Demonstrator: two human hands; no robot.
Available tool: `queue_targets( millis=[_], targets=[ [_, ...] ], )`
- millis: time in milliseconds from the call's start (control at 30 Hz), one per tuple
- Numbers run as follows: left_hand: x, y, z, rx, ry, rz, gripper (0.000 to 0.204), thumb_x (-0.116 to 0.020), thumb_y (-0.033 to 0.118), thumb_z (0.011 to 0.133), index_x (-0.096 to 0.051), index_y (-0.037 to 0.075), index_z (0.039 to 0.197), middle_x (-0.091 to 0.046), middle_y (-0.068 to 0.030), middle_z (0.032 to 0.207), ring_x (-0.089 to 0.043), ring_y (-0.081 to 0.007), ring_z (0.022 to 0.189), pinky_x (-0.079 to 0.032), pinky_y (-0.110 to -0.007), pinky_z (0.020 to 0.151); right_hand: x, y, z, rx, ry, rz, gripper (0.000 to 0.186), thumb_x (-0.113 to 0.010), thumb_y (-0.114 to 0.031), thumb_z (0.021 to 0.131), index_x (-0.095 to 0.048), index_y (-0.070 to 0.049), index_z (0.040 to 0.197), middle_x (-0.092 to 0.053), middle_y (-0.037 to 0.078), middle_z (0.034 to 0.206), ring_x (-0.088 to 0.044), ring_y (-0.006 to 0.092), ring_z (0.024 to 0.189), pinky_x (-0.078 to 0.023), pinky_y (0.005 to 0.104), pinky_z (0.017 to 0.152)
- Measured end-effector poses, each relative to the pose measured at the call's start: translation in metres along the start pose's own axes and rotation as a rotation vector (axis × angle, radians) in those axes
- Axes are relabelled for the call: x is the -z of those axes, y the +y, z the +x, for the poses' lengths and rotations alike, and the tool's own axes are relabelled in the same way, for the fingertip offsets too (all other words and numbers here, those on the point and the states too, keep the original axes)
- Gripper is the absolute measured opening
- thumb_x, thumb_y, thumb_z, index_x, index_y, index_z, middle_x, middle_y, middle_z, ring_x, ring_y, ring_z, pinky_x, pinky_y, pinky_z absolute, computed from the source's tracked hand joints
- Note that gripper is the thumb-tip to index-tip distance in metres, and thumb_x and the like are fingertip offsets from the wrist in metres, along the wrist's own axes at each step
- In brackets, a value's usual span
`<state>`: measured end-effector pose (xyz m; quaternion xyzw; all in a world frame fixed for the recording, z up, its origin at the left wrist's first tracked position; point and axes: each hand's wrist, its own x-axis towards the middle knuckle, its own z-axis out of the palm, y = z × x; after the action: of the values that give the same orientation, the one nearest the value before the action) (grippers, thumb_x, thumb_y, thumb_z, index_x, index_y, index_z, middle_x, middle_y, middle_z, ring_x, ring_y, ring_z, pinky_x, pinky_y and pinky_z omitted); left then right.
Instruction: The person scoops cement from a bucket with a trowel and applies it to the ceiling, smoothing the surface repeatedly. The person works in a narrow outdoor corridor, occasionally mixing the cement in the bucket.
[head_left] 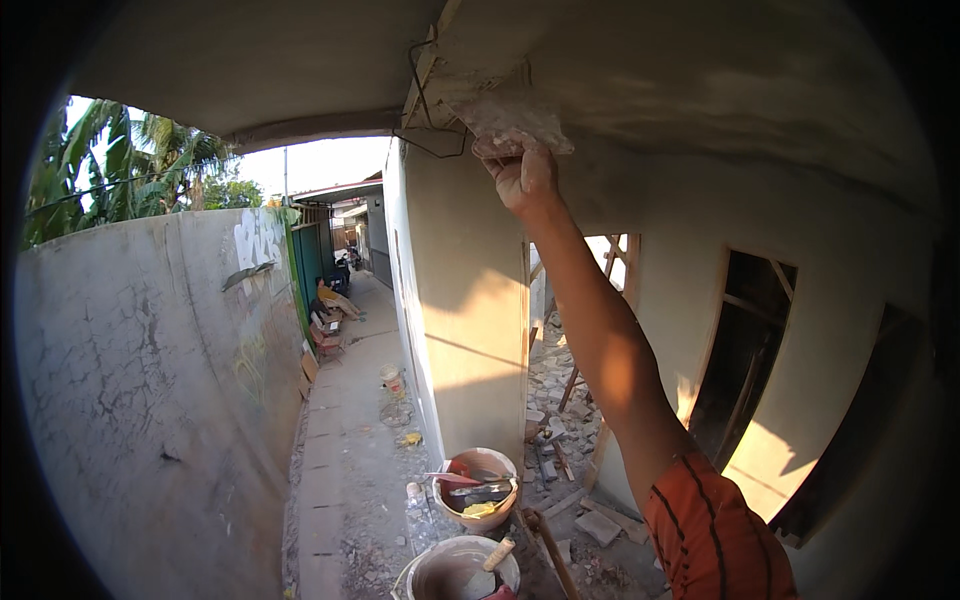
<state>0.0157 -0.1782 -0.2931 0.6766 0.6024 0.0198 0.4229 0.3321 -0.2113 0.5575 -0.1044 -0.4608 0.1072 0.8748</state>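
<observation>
My right hand [526,180] is raised overhead, with its fingers closed on a crumpled, translucent plastic sheet [515,122]. The sheet lies against the underside of the rough ceiling beam [480,75], and some of my fingertips are hidden by it. Just left of the hand, a bent dark wire [432,152] hangs down from the beam. My left hand is out of the picture.
Below stand a bucket of tools [476,470] and a second bucket [440,572] with a wooden-handled tool [498,555]. Broken rubble [560,400] covers the floor past the doorway. A person [335,298] sits along the alley beside the grey wall [150,380].
</observation>
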Motion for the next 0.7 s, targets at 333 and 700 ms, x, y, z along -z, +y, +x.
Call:
queue_targets(
  millis=[333,700],
  targets=[
    [-0.017,-0.001,0.004,0.191,0.238,-0.08,0.05,-0.037,0.034,0.083,-0.065,-0.005,0.098,-0.063,-0.0265,0.1,-0.059,-0.0387,0.1,-0.045,-0.045,0.087,-0.031,0.051,0.105,0.023,0.094,0.028,0.014,-0.038,-0.011,0.091,-0.043,0.0,0.098,-0.046,0.014,0.102,-0.054,0.0308,0.094,-0.053,0.0442,0.083],
    [-0.019,-0.001,0.003,0.184,0.226,-0.094,0.05,-0.037,0.036,0.083,-0.066,-0.002,0.099,-0.063,-0.0255,0.101,-0.059,-0.0386,0.101,-0.045,-0.047,0.087,-0.04,0.045,0.102,-0.003,0.039,0.157,0.009,-0.041,-0.007,0.09,-0.043,0.001,0.094,-0.047,0.013,0.096,-0.055,0.0298,0.086,-0.052,0.0451,0.082]
  ],
)
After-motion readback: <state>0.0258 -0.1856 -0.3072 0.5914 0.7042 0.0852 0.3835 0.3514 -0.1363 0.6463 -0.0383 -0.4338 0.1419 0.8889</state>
